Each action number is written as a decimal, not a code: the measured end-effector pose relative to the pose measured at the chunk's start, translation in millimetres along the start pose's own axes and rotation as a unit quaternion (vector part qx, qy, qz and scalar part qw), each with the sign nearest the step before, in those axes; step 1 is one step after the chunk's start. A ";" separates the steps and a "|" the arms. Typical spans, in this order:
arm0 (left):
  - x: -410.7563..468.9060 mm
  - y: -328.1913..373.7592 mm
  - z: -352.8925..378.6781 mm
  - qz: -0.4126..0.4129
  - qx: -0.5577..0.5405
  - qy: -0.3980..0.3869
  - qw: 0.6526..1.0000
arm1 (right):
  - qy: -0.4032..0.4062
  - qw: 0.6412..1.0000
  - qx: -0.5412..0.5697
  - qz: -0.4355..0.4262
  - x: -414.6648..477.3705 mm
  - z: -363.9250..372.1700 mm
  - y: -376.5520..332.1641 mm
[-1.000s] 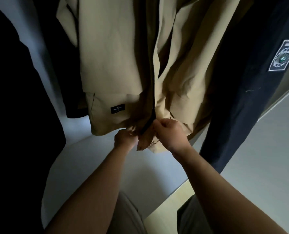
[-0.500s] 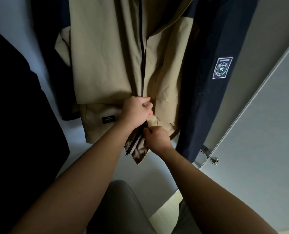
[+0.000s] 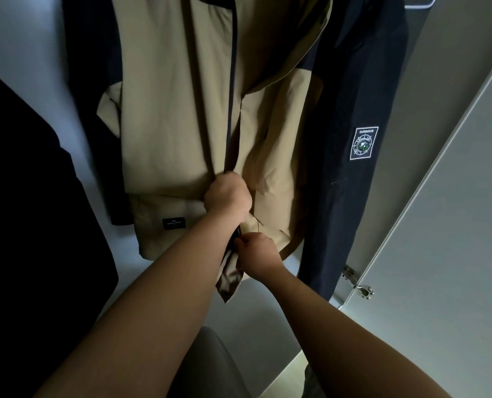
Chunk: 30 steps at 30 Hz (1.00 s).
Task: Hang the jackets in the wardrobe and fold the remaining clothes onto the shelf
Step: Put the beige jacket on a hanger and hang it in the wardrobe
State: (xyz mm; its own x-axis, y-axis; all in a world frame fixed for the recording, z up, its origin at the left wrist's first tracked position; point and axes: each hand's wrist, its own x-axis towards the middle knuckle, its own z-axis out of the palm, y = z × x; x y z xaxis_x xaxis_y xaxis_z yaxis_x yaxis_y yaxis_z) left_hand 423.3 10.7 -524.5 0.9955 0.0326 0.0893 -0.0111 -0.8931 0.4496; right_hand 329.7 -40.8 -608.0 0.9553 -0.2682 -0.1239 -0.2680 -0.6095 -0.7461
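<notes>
Though dim inside the white-walled wardrobe, can make out a tan fabric jacket with navy sleeves hanging in the upper middle, front facing out, collar cut off by the top edge of the view. Can follow a dark zip down the centre of the front as far as the left hand. Finds this hand clenched on the jacket front right at the zip, fingers curled tight round the fabric just above the lower hem band; cannot tell about a slider inside the fist. Finds the right hand directly below, near the bottom hem, pinching the lower end of the zip edge between thumb and curled fingers, with a loose tan hem corner dangling beneath, beside the left forearm. Notes both hands close together, left above right. Spots a small black label sewn on the hem band, left of the fist, and a square white-bordered patch on the navy sleeve hanging at the right. Makes out a dark garment along the wardrobe's left side, apart from the tan jacket. Sees a grey door standing open at the right edge, with a metal hinge at its inner edge, just beside the end of the navy sleeve.
</notes>
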 end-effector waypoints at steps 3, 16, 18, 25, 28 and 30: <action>-6.3 1.6 -2.9 0.052 0.046 0.022 0.997 | 0.004 1.000 -0.017 -0.002 2.7 2.2 0.4; -16.6 -3.8 -2.0 0.123 0.056 0.168 0.976 | -0.018 0.997 -0.074 -0.018 6.3 7.8 -2.0; -7.5 0.2 -2.2 0.098 0.072 0.129 0.984 | -0.019 0.996 -0.081 -0.023 5.8 8.6 -3.7; -23.8 26.7 -22.1 0.220 0.072 0.103 0.967 | -0.064 0.984 -0.148 -0.072 2.3 9.6 -7.9; -53.9 44.8 -22.4 0.392 0.037 0.092 0.914 | -0.076 0.980 -0.152 -0.105 1.2 13.8 -3.4; -61.7 49.4 -17.2 0.446 0.053 0.062 0.891 | -0.056 0.988 -0.103 -0.105 -2.5 13.4 0.1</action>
State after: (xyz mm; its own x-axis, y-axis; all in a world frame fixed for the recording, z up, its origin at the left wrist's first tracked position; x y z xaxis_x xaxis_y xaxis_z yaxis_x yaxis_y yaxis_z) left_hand 359.7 -27.7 -492.6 0.5772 -0.6679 0.4698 -0.7771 -0.6260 0.0649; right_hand 328.9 -30.2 -616.6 0.9972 -0.0429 -0.0617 -0.0718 -0.7847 -0.6157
